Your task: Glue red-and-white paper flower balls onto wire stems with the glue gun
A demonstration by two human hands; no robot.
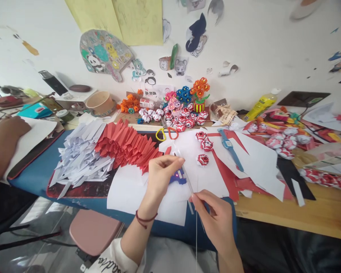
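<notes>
My left hand (163,172) is closed, thumb and forefinger pinched at the upper end of some thin pale strands (188,181). Lower and to the right, my right hand (213,212) pinches the same strands between thumb and fingers. They may be wire or thread; I cannot tell which. One long white strand (196,235) hangs below toward my lap. Partly hidden behind my left hand lies a blue tool (178,176) with a small red light. Red-and-white paper flowers (202,160) rest on white paper just beyond. Scissors (172,133) with yellow and orange handles lie farther back.
Folded white paper pieces (83,159) and red ones (127,146) are heaped on the left. A blue watch (230,148) lies on paper sheets to the right. Finished flowers (184,94) line the wall beside a yellow bottle (263,104). Another person's arm (5,144) rests at far left.
</notes>
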